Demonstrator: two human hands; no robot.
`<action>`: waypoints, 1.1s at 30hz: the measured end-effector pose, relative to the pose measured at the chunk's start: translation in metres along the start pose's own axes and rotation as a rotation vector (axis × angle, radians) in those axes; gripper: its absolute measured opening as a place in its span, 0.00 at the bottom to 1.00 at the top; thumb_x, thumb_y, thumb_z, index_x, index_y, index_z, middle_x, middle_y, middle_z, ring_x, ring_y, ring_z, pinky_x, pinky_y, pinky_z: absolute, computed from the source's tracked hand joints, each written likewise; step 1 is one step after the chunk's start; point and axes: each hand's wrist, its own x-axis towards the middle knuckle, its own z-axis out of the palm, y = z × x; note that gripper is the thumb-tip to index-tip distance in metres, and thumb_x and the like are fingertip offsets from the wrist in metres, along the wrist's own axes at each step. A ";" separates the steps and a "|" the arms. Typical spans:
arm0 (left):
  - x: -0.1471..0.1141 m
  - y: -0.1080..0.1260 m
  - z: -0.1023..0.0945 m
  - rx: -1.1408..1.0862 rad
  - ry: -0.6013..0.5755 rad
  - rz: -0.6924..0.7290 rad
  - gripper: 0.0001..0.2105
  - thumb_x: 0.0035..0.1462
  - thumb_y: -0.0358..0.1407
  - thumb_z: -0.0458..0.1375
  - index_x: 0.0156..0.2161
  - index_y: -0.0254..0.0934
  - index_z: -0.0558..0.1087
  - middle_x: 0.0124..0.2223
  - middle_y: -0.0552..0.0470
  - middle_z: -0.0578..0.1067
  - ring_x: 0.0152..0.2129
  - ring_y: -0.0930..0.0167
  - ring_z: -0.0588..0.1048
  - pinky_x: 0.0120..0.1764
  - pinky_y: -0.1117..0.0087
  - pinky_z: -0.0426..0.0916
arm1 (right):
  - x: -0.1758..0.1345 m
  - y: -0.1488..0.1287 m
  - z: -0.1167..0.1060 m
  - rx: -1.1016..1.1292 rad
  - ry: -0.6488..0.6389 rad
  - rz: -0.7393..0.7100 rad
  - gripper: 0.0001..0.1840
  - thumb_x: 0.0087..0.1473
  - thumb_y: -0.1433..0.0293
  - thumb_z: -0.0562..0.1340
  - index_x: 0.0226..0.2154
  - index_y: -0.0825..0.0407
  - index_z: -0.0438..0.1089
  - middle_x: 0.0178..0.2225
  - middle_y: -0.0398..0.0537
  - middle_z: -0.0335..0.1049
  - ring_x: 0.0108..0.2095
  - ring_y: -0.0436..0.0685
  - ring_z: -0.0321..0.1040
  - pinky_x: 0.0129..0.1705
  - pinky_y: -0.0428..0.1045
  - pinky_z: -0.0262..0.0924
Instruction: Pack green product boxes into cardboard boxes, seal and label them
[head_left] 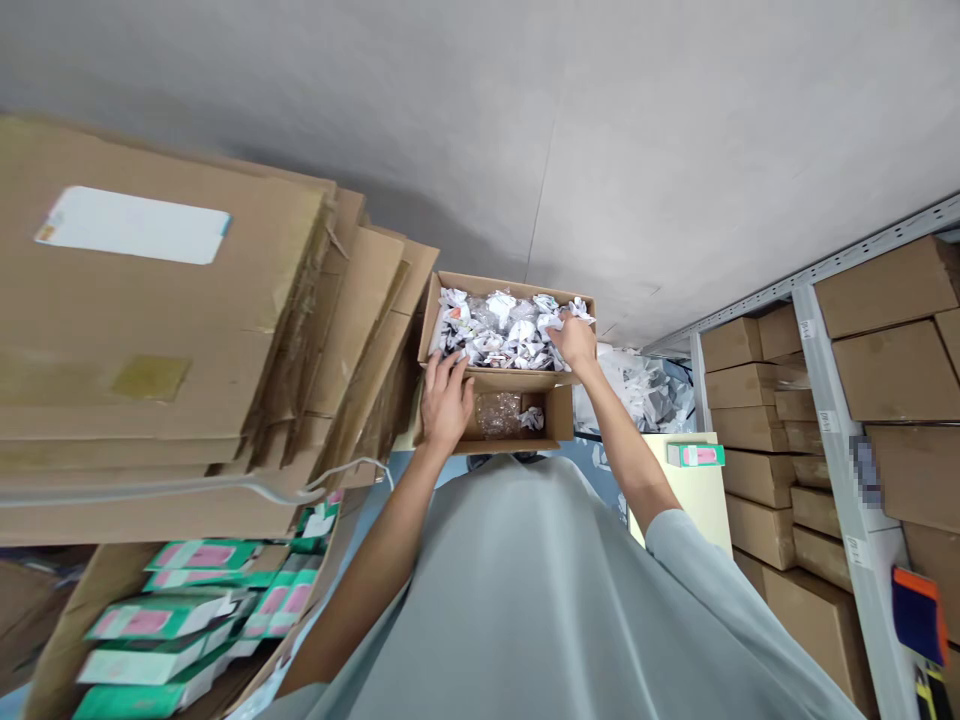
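An open cardboard box (512, 285) stands in front of me, filled with crumpled paper (517, 352) and some clear plastic wrap (504, 308). My right hand (575, 342) is at the right end of this box, its fingers curled onto a piece of the crumpled paper; the fingertips are partly hidden. Over the near left corner lies my left hand (448, 402), fingers spread and touching the box edge. Nearer to me, a second open box (556, 415) contains bubble wrap (498, 414) and a crumpled paper wad (532, 418).
Flattened cardboard (150, 330) is stacked upright on the left. Below it, a carton holds several green and pink boxes (142, 622). Clear plastic bags (645, 390) and a small green box (696, 455) are at right. A metal shelf (832, 440) bears closed cartons (754, 430).
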 end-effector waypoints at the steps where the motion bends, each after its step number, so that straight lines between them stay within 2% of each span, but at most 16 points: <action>1: 0.000 0.000 0.000 -0.005 0.003 0.004 0.23 0.74 0.37 0.52 0.69 0.36 0.72 0.70 0.33 0.72 0.80 0.53 0.53 0.78 0.43 0.53 | -0.004 0.000 -0.002 0.016 0.029 0.001 0.24 0.74 0.60 0.62 0.65 0.52 0.71 0.54 0.62 0.84 0.57 0.69 0.80 0.57 0.56 0.69; 6: 0.001 -0.001 0.000 0.001 0.006 0.030 0.23 0.75 0.38 0.51 0.69 0.36 0.72 0.71 0.34 0.71 0.79 0.54 0.53 0.78 0.44 0.54 | -0.045 -0.003 -0.017 0.128 0.176 -0.047 0.21 0.74 0.62 0.57 0.62 0.51 0.73 0.39 0.51 0.85 0.45 0.64 0.81 0.49 0.51 0.66; 9: 0.001 0.001 -0.002 0.006 -0.006 0.022 0.23 0.75 0.37 0.50 0.69 0.36 0.72 0.71 0.35 0.71 0.79 0.55 0.53 0.78 0.45 0.54 | -0.085 -0.006 -0.020 0.212 0.174 -0.140 0.23 0.72 0.63 0.58 0.63 0.51 0.74 0.32 0.44 0.81 0.37 0.60 0.79 0.43 0.48 0.63; 12: 0.000 0.002 -0.006 -0.002 -0.030 0.021 0.24 0.74 0.35 0.50 0.71 0.36 0.71 0.72 0.36 0.71 0.80 0.56 0.53 0.78 0.45 0.54 | -0.126 -0.010 -0.009 0.279 0.056 -0.231 0.22 0.71 0.63 0.59 0.62 0.51 0.76 0.30 0.42 0.81 0.33 0.57 0.77 0.40 0.46 0.62; 16: -0.002 0.000 -0.013 -0.046 -0.077 0.031 0.30 0.70 0.28 0.47 0.73 0.36 0.69 0.74 0.39 0.70 0.80 0.58 0.53 0.79 0.47 0.54 | -0.162 -0.023 0.023 0.248 -0.139 -0.215 0.20 0.69 0.65 0.64 0.60 0.44 0.79 0.34 0.41 0.83 0.37 0.58 0.81 0.42 0.45 0.64; 20: -0.001 -0.007 -0.019 -0.085 -0.118 0.024 0.33 0.65 0.25 0.48 0.73 0.37 0.70 0.74 0.42 0.71 0.79 0.59 0.55 0.79 0.46 0.54 | -0.172 -0.038 0.051 0.241 -0.245 -0.199 0.21 0.70 0.62 0.66 0.63 0.41 0.79 0.40 0.44 0.86 0.44 0.61 0.84 0.46 0.47 0.67; 23: 0.004 -0.009 -0.024 -0.121 -0.150 0.015 0.34 0.64 0.26 0.49 0.73 0.38 0.71 0.74 0.44 0.71 0.78 0.59 0.58 0.79 0.45 0.54 | -0.171 -0.043 0.059 0.270 -0.292 -0.236 0.24 0.70 0.59 0.68 0.65 0.42 0.78 0.40 0.46 0.86 0.45 0.62 0.84 0.48 0.48 0.68; 25: 0.006 -0.008 -0.032 -0.142 -0.153 0.006 0.33 0.66 0.27 0.48 0.74 0.39 0.69 0.76 0.44 0.69 0.78 0.60 0.59 0.79 0.45 0.54 | -0.170 -0.038 0.059 0.292 -0.291 -0.242 0.24 0.71 0.58 0.68 0.65 0.44 0.78 0.39 0.46 0.86 0.44 0.62 0.84 0.48 0.49 0.68; 28: -0.002 -0.007 -0.050 -0.134 -0.078 -0.016 0.31 0.71 0.31 0.47 0.77 0.40 0.65 0.79 0.44 0.64 0.79 0.60 0.57 0.79 0.47 0.53 | -0.171 -0.016 0.052 0.326 -0.205 -0.176 0.22 0.72 0.58 0.66 0.63 0.46 0.79 0.39 0.47 0.86 0.42 0.61 0.83 0.46 0.49 0.68; 31: -0.023 -0.014 -0.066 -0.103 0.008 -0.094 0.30 0.73 0.37 0.53 0.77 0.39 0.63 0.79 0.40 0.63 0.78 0.57 0.58 0.79 0.48 0.53 | -0.174 0.018 0.047 0.347 -0.076 -0.024 0.21 0.72 0.57 0.64 0.59 0.48 0.80 0.36 0.47 0.85 0.38 0.60 0.81 0.43 0.49 0.67; 33: -0.040 -0.022 -0.069 -0.108 0.011 -0.204 0.31 0.71 0.39 0.57 0.76 0.36 0.64 0.76 0.34 0.66 0.75 0.54 0.65 0.75 0.48 0.62 | -0.175 0.041 0.047 0.338 0.004 0.098 0.23 0.71 0.56 0.64 0.59 0.51 0.79 0.34 0.48 0.84 0.37 0.61 0.80 0.42 0.49 0.65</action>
